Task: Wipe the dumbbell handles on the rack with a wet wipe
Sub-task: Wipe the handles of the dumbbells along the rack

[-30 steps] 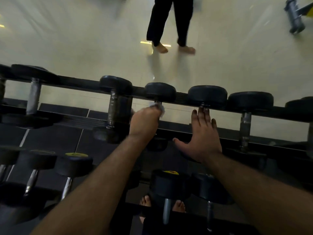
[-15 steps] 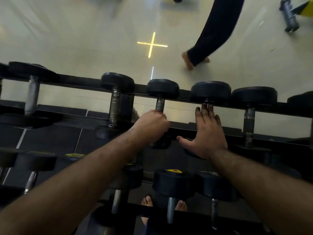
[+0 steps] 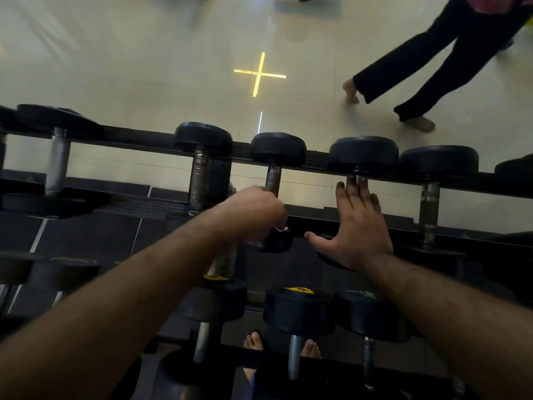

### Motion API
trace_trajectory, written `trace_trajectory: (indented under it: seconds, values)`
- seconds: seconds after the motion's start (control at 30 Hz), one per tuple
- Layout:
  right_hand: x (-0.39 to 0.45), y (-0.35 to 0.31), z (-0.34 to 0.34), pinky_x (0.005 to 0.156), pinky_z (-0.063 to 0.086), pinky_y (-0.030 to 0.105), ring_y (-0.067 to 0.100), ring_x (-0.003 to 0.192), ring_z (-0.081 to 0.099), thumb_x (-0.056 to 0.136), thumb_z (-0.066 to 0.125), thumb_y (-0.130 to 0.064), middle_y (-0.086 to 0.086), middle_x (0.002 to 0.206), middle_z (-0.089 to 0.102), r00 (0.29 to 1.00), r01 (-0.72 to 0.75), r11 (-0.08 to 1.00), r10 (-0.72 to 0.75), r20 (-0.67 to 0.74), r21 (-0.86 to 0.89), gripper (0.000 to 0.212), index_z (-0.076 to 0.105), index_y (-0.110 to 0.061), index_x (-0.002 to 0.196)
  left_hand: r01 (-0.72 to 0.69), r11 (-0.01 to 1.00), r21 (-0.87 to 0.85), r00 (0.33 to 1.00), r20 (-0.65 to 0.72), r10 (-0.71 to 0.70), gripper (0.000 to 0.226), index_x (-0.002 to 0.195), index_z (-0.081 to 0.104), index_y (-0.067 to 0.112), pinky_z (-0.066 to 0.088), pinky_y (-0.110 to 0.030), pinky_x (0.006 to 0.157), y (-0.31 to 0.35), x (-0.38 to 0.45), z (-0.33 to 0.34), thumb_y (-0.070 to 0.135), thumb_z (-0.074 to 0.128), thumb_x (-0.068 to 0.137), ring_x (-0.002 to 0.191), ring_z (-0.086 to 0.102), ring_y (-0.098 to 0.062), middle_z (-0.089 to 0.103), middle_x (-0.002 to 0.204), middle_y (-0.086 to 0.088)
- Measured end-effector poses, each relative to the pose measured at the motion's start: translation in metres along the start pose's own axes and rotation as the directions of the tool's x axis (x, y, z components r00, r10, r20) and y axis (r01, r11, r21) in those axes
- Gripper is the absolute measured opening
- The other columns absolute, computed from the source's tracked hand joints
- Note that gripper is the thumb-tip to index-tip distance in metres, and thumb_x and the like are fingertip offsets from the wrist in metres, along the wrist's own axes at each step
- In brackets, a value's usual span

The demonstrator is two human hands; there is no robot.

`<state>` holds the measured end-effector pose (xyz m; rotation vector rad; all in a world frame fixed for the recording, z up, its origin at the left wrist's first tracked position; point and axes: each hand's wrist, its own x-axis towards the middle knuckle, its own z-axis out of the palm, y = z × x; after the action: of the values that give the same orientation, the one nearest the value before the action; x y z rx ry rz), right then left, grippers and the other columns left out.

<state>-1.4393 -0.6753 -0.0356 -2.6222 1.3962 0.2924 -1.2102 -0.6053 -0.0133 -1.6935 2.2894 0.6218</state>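
Note:
A black dumbbell rack (image 3: 317, 160) carries a top row of black dumbbells with metal handles. My left hand (image 3: 253, 212) grips the lower part of one dumbbell handle (image 3: 272, 180) with a white wet wipe (image 3: 281, 228) wrapped in its fist; only a scrap of the wipe shows. The upper handle stands bare above my fist. My right hand (image 3: 360, 226) lies flat with straight fingers over the neighbouring dumbbell (image 3: 363, 157), its fingertips at the handle under the far head.
More dumbbells sit left (image 3: 203, 140) and right (image 3: 438, 161) on the top row, and several stand on the lower tier (image 3: 298, 310). My bare feet (image 3: 253, 342) show under the rack. A person in black trousers (image 3: 427, 73) walks across the pale floor beyond.
My left hand has slid down the handle toward me, from near the far head to the near end. The right hand stayed put. The person beyond walked to the right.

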Motion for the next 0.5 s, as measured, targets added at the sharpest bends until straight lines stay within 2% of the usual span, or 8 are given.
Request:
trace_trajectory:
  seconds: [0.07,0.1,0.13,0.17,0.2,0.27,0.4,0.5]
  values:
    - [0.001,0.0,0.0,0.134,0.005,0.052,0.028,0.164,-0.019,0.073,0.037,-0.095,0.009,0.178,-0.017,1.0,-0.002,1.0,0.002,0.004,0.0,0.133,0.006,-0.013,0.172,0.146,0.945,-0.292,0.973,-0.13,-0.191,0.013,0.102,0.079,0.033,0.058,-0.031,0.084,-0.015,-0.011,-0.015,0.026,0.073,0.093,0.087,0.068,-0.007,0.075,0.09,0.016]
    - [0.001,0.001,0.0,0.134,0.005,0.052,0.028,0.164,-0.02,0.073,0.037,-0.096,0.009,0.178,-0.018,1.0,-0.004,1.0,0.004,0.007,-0.001,0.133,0.006,-0.013,0.172,0.187,0.905,-0.382,0.909,-0.283,-0.307,0.014,0.102,0.08,0.033,0.057,-0.029,0.084,-0.023,-0.01,-0.018,0.024,0.073,0.094,0.085,0.069,-0.005,0.076,0.09,0.016]
    - [0.001,0.001,0.0,0.134,0.004,0.052,0.028,0.164,-0.021,0.074,0.037,-0.096,0.008,0.178,-0.018,1.0,-0.005,1.0,0.005,0.013,-0.005,0.133,0.006,-0.013,0.172,0.226,0.881,-0.415,0.801,-0.436,-0.41,0.014,0.103,0.081,0.03,0.057,-0.031,0.081,-0.026,-0.007,-0.018,0.024,0.072,0.095,0.081,0.07,-0.007,0.077,0.09,0.014]
    - [0.001,0.0,0.0,0.134,0.004,0.051,0.028,0.163,-0.023,0.074,0.036,-0.097,0.008,0.178,-0.019,1.0,-0.005,1.0,0.005,0.017,-0.011,0.133,0.006,-0.013,0.172,0.277,0.871,-0.406,0.687,-0.55,-0.475,0.015,0.105,0.081,0.027,0.058,-0.033,0.078,-0.025,-0.004,-0.015,0.024,0.069,0.096,0.078,0.072,-0.013,0.079,0.089,0.008]
    - [0.001,0.0,0.0,0.134,0.003,0.051,0.028,0.163,-0.024,0.074,0.036,-0.097,0.008,0.178,-0.02,1.0,-0.005,1.0,0.005,0.017,-0.017,0.133,0.005,-0.013,0.172,0.332,0.87,-0.364,0.623,-0.609,-0.492,0.017,0.106,0.08,0.024,0.058,-0.036,0.074,-0.021,0.002,-0.008,0.023,0.067,0.097,0.076,0.073,-0.02,0.079,0.088,0.003]
    - [0.001,-0.001,0.0,0.134,0.003,0.051,0.028,0.163,-0.024,0.074,0.036,-0.097,0.009,0.178,-0.02,1.0,-0.003,1.0,0.004,0.015,-0.025,0.133,0.006,-0.012,0.172,0.377,0.888,-0.263,0.653,-0.604,-0.456,0.024,0.112,0.077,0.023,0.058,-0.037,0.069,-0.008,0.011,0.016,0.015,0.064,0.094,0.079,0.073,-0.026,0.079,0.096,0.001]
    - [0.003,-0.003,0.001,0.134,0.005,0.052,0.029,0.164,-0.02,0.074,0.037,-0.096,0.01,0.179,-0.015,1.0,0.005,1.0,-0.005,-0.012,-0.03,0.132,0.01,-0.011,0.172,0.315,0.933,-0.176,0.819,-0.447,-0.36,0.048,0.133,0.067,0.029,0.054,-0.034,0.071,-0.005,-0.013,0.034,0.008,0.058,0.091,0.092,0.074,-0.026,0.078,0.108,0.002]
    - [0.003,-0.003,0.001,0.134,0.005,0.052,0.03,0.164,-0.019,0.073,0.036,-0.097,0.01,0.179,-0.012,1.0,0.006,0.999,-0.005,0.005,-0.044,0.132,0.01,-0.011,0.171,0.257,0.936,-0.241,0.918,-0.241,-0.314,0.038,0.126,0.074,0.038,0.056,-0.033,0.089,-0.008,-0.034,0.028,0.019,0.063,0.096,0.102,0.073,-0.02,0.079,0.114,0.006]
